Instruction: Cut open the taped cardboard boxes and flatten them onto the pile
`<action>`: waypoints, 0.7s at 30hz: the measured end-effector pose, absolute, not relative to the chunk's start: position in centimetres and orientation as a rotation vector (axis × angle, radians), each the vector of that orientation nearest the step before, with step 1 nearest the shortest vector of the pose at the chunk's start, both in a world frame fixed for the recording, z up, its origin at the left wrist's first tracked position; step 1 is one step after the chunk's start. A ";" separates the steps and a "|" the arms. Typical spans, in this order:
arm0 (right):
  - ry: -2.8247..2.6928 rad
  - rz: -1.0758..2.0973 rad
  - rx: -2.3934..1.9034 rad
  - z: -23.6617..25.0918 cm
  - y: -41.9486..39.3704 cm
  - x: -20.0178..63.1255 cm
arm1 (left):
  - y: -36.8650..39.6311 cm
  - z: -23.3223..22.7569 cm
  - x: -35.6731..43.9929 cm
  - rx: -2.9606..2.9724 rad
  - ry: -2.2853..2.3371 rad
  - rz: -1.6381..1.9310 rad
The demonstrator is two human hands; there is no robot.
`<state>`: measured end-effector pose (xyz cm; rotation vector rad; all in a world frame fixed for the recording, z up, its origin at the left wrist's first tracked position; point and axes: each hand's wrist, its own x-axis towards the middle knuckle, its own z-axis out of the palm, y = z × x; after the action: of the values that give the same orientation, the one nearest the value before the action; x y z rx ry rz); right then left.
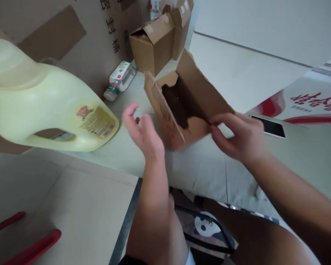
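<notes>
Foreground: bare forearms reaching forward over a panda-print bag, red bars low at left.
Left hand: raised and loose, fingers spread apart, gripping nothing, just beside the near flap of the small cardboard box.
Right hand: grip pinched together on the box's lower right edge, thumb and fingertips clamped on the cardboard.
Small cardboard box: tilted, open mouth turned towards the camera, dark inside, held above the pale tabletop between both hands.
Right side: dark phone lying flat, white carton with red lettering behind it.
Left side: big yellow jug on its side, label facing up, well apart from the box.
Further back: clear bottle with green cap lying down, second open cardboard box beyond, large printed cardboard sheet leaning behind.
</notes>
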<state>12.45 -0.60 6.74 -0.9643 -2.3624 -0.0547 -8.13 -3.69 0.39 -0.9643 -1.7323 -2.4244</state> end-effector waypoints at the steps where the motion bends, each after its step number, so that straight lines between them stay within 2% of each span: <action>1: -2.294 -0.017 -0.895 5.8 -2.2 14.6 | -3.4 0.0 -7.8 -1.215 -1.748 -2.418; 4: -2.128 0.218 -0.723 3.1 -5.7 19.2 | -2.6 -0.7 -5.8 -1.936 -1.691 -2.299; 7: -2.147 0.430 -0.699 1.8 -7.7 21.0 | -2.5 0.0 -3.4 -2.371 -1.641 -2.120; 11: -2.159 0.698 -0.712 1.5 -9.1 21.6 | -3.2 2.1 -1.0 -2.646 -1.766 -1.842; 15: -1.589 0.861 -0.936 -0.5 -9.2 21.7 | -3.3 2.9 -1.6 -2.739 -2.008 -1.485; 18: -1.384 1.042 -1.333 -2.8 -8.0 21.4 | -2.9 2.2 -4.0 -2.704 -2.096 -1.549; 21: -1.493 1.382 -1.444 -4.0 -7.3 20.8 | -3.0 0.7 -6.5 -2.376 -2.206 -1.876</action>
<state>20.79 -7.28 -4.03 -1.4444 -1.4928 1.3823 -6.45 -2.97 0.69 -2.3763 -2.2056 -1.8761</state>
